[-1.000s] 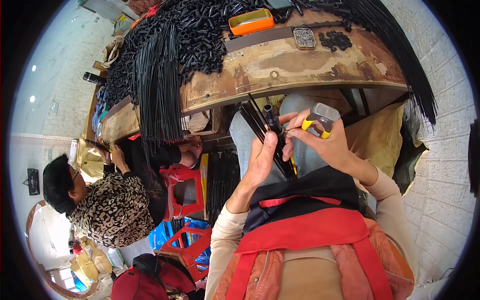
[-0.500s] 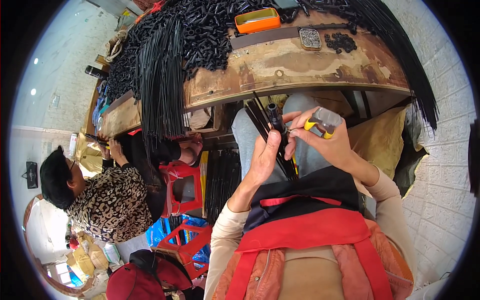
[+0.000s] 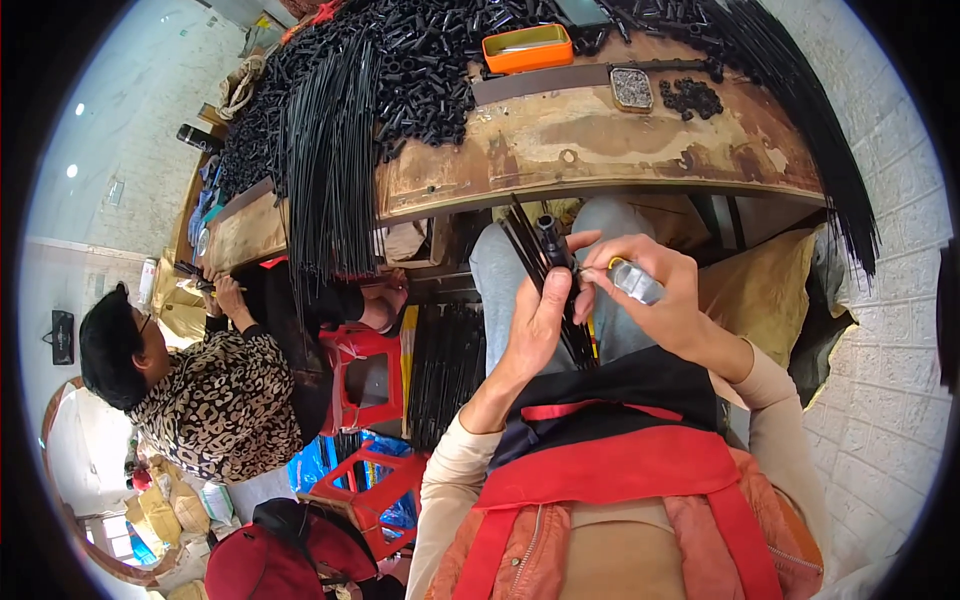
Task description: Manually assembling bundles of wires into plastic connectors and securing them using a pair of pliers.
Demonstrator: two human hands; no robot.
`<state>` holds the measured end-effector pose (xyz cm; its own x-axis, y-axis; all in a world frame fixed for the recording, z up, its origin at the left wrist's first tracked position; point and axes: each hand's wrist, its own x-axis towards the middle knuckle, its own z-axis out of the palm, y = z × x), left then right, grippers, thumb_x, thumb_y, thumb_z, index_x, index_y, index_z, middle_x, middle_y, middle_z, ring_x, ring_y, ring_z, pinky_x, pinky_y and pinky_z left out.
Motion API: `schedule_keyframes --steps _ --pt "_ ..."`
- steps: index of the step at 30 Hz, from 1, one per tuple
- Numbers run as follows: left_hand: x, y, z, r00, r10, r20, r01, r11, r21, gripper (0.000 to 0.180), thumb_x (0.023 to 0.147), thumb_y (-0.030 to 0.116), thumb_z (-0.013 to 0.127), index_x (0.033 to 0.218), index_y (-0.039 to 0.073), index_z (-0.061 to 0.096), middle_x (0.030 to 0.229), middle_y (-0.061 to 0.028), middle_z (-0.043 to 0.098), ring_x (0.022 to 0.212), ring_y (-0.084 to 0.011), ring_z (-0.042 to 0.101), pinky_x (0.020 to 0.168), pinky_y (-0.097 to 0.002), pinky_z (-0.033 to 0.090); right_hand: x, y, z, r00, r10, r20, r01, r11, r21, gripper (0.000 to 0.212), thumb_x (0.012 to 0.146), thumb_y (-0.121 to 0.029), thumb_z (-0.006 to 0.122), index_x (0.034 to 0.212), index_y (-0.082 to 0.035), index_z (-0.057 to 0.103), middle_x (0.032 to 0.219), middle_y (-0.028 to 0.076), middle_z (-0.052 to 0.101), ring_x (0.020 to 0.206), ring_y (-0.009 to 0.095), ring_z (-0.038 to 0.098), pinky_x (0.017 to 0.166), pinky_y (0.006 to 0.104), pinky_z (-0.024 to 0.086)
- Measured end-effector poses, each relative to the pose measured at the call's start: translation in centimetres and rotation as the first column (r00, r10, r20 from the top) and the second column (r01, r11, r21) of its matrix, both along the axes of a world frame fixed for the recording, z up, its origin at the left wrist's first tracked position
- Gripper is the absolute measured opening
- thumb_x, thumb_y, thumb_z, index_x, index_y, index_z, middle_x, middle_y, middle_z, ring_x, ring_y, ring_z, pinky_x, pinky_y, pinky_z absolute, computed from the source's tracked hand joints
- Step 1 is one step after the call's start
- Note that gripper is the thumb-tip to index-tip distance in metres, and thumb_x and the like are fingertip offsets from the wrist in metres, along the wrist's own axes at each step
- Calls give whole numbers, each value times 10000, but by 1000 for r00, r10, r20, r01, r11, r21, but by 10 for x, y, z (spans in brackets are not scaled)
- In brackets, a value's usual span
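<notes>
We see the left hand [image 3: 535, 325] with its grip wrapped around a bundle of thin black rods [image 3: 548, 285], held over the lap just below the worn wooden surface [image 3: 590, 150]. The right hand [image 3: 655, 300] has its grip closed on a small metal tool [image 3: 632, 281], its fingertips touching the rods' top end.

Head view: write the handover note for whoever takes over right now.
Left hand: gripping a bundle of thin black rods over the lap, a short black tube on the top end.
Right hand: holding a small grey tool with a yellow part, fingertips at the bundle.
Workbench: heaps of black tubes, long rods draped over the edge, an orange tin.
Done: cannot tell.
Left: many loose tubes and rods on the bench.
</notes>
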<state>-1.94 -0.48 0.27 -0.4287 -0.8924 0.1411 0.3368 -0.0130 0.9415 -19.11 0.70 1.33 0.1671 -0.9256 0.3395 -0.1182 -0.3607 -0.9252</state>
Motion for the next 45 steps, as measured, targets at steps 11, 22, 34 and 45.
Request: schedule_keyframes --steps 11,22,34,45 --pt "3 1 -1 996 -58 -71 60 998 23 625 1013 474 400 1329 -66 421 696 7 437 612 -84 418 569 -231 359 9 -1 -3 933 166 320 -150 986 -77 136 899 107 552 1011 35 524 903 142 631 785 212 647 771 409 579" --pt "13 -20 -13 985 -32 -168 49 994 101 751 962 593 411 1339 -56 418 635 15 403 540 -77 376 501 -232 325 -48 -69 -13 875 -321 -363 242 938 -248 195 810 64 623 995 11 593 928 128 643 821 214 644 744 319 506" --pt "6 -32 -18 988 -25 -150 45 990 135 696 968 571 420 1296 -41 453 632 8 404 537 -85 386 505 -240 336 -122 -156 -23 671 -339 -659 83 918 -388 182 810 -10 609 989 -7 577 891 167 619 843 362 613 716 410 477" --pt "8 -15 -13 978 -105 -179 120 990 74 759 933 670 306 1251 -12 400 580 20 337 483 -81 301 474 -247 276 -54 -1 41 926 371 63 -298 619 727 349 1003 -314 500 1097 16 565 785 77 643 663 134 647 594 248 497"
